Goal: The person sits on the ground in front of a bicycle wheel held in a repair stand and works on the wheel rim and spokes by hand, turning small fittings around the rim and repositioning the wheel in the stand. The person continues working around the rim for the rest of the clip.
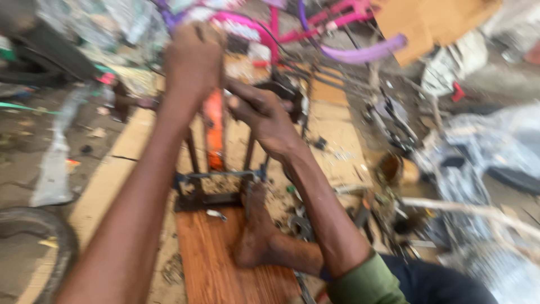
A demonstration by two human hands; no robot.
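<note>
At the workshop floor, catalogued left to right:

Far left, 8 o'clock: a curved black tyre [39, 236] lies on the concrete, well apart from the hands.

Left, 9 o'clock: a crumpled strip of clear plastic [53, 163] lies flat beside a pale plank.

Left hand [193, 59]: raised at 11 o'clock, fist closed over the top of the upright work; what is inside the fist is blurred and cannot be told.

Orange part [213, 132]: stands upright at centre, between the dark posts of the frame, just below the left hand and just beside the right.

Metal frame [205, 191]: a dark stand with upright posts and a cross rod, standing at the far end of the board at 6 o'clock from the orange part.

Wooden board [216, 259]: reddish, lying flat at 6 o'clock, under the frame.

Bare foot [256, 236]: the person's own, planted on the board with toes against the frame's base.

Right hand [264, 115]: at centre, fingers curled narrow around a thin dark piece at the top of the frame; whether it grips firmly cannot be told.

Pink and purple bicycle [337, 34]: at 1 o'clock, behind the frame.

Plastic-wrapped goods [484, 146]: at 3 o'clock, well apart.

Step in hand, as judged: the orange part is being held steady in the frame, both hands at its upper end, foot bracing the base.

Next move calls for, as judged: a firm foot on the base and both hands kept aligned over the upright, since the frame looks light enough to tip.
</note>
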